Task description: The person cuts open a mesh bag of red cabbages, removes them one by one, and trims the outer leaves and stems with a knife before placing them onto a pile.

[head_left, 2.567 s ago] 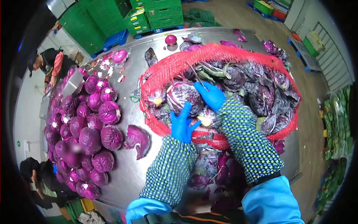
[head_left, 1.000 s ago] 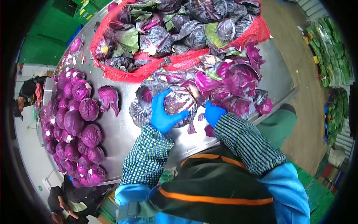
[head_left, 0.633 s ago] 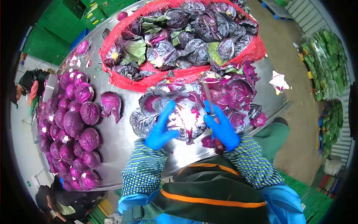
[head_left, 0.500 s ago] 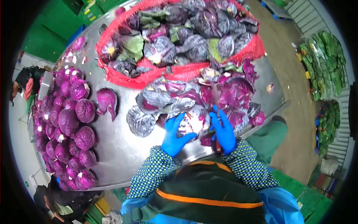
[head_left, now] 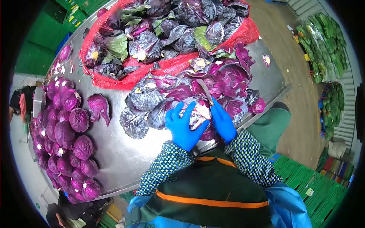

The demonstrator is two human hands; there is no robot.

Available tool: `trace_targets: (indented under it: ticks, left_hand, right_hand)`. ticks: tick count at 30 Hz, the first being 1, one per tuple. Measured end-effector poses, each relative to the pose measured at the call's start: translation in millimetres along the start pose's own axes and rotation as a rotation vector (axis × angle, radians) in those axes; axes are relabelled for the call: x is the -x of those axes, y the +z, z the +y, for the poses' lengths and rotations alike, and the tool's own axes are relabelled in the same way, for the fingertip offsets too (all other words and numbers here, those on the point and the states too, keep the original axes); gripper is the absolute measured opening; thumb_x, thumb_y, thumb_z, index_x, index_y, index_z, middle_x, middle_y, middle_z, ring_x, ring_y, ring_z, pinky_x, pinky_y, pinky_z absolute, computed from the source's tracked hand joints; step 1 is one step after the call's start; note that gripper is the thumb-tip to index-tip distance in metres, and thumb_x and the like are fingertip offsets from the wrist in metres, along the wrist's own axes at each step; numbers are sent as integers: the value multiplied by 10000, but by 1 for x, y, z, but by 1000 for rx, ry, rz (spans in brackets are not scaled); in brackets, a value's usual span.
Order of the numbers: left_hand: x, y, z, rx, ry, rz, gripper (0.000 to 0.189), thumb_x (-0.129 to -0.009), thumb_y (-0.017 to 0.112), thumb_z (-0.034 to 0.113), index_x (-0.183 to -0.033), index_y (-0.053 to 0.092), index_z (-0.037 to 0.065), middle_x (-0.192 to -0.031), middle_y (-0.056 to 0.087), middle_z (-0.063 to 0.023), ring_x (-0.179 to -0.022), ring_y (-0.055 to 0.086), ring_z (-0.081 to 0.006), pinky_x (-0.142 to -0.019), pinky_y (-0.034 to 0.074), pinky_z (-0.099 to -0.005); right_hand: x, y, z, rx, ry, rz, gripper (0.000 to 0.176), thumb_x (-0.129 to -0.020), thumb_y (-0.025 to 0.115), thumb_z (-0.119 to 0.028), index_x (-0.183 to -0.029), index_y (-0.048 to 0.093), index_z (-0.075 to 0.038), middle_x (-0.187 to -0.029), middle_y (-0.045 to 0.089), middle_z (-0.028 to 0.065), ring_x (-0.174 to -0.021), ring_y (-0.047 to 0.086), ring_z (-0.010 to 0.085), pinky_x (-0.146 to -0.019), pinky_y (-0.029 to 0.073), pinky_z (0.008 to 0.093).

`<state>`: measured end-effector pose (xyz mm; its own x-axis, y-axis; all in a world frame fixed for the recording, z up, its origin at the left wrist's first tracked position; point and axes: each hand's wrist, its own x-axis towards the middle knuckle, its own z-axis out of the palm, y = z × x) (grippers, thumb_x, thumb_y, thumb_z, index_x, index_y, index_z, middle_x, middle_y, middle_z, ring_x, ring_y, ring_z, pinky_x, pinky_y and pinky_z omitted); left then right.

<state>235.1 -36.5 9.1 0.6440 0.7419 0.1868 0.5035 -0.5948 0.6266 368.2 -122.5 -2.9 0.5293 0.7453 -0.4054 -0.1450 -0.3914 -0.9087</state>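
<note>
Near the front edge of the metal table, my left hand [head_left: 186,127], in a blue glove, is spread over a red cabbage [head_left: 198,116] with a pale cut base, fingers on its top and side. My right hand [head_left: 222,121], also gloved in blue, is closed round a knife [head_left: 205,90] just right of that cabbage, the blade pointing up and away over the leaves. Loose purple leaves [head_left: 228,81] lie behind and right of the cabbage, and darker outer leaves [head_left: 144,95] lie to its left.
A red mesh bag [head_left: 125,81] full of untrimmed cabbages lies open at the back of the metal table [head_left: 118,152]. Trimmed cabbages [head_left: 64,135] are piled left. Green crates [head_left: 304,186] stand at lower right. Bagged green vegetables [head_left: 323,45] are farther right. Other people [head_left: 23,100] are at left.
The view has shifted, so table items appear farther left. My left hand is now over the cabbage rather than at its side. The knife blade now shows clearly above my right hand.
</note>
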Motion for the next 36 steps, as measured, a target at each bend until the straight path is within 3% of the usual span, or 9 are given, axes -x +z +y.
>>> trace_targets:
  ticks: [3,6,8,14,16,19,24,26,36]
  left_hand:
    - [2,1,-1,27,-38,68,688,-614,790,380,-1216,547,150,-1205,447,-168,-1123,395,-341,-959,304,-459]
    - [20,-7,-31,249,-22,90,694,-639,794,279,-1248,508,108,-1270,413,-170,-1165,384,-340,-1000,303,-441]
    - [32,-21,-55,439,-65,26,636,-756,708,172,-1318,423,84,-1302,423,-165,-1179,411,-287,-1014,323,-396]
    - [56,-37,-39,1137,-1043,349,732,-850,636,190,-1403,194,5,-1339,377,-154,-1183,427,-238,-986,379,-359]
    - [57,-33,-47,1192,-1012,334,851,-795,708,205,-1408,157,-5,-1346,349,-181,-1183,421,-239,-982,383,-358]
    - [63,-26,-61,971,-743,113,929,-717,779,200,-1406,188,2,-1327,367,-181,-1190,412,-241,-988,373,-367]
    - [37,-42,-42,280,156,-378,1058,-546,846,299,-1406,274,71,-1435,217,-251,-1342,203,-397,-1091,188,-472]
    - [45,-44,-21,183,50,-429,1090,-524,854,328,-1408,269,72,-1449,117,-288,-1352,137,-426,-1087,181,-488]
    - [31,-12,-32,424,-319,-72,996,-634,808,352,-1368,252,-30,-1316,339,-266,-1228,346,-393,-1029,298,-450]
  right_hand:
    - [-27,-17,-7,-103,339,106,419,-964,421,-230,-1341,397,-48,-1205,549,168,-1082,524,195,-930,404,321]
    - [-38,-25,42,308,-205,92,448,-898,559,-236,-1298,442,-72,-1083,601,144,-960,596,224,-819,474,332]
    - [-14,-12,18,361,-145,78,425,-878,586,-213,-1259,468,-63,-1039,616,128,-932,604,208,-801,480,319]
    - [66,8,-24,235,-338,-223,241,-815,624,-56,-1053,586,-50,-905,642,73,-854,605,122,-721,484,262]
    - [57,-2,-50,445,-465,118,129,-859,561,-77,-983,585,-50,-842,608,49,-774,588,120,-654,477,245]
    - [24,-48,-94,-174,-161,445,242,-892,523,-82,-1131,497,-53,-863,556,44,-772,552,128,-640,464,241]
    - [19,-17,-62,402,-513,36,492,-875,589,-127,-1323,405,-41,-1057,558,99,-943,539,181,-879,429,331]
    - [20,-10,-20,198,-143,-43,458,-876,593,-131,-1308,455,-61,-1060,565,93,-932,542,180,-873,426,316]
    - [35,-2,-27,782,-360,-197,394,-909,524,-234,-1300,491,-200,-872,592,124,-741,618,288,-643,498,350]
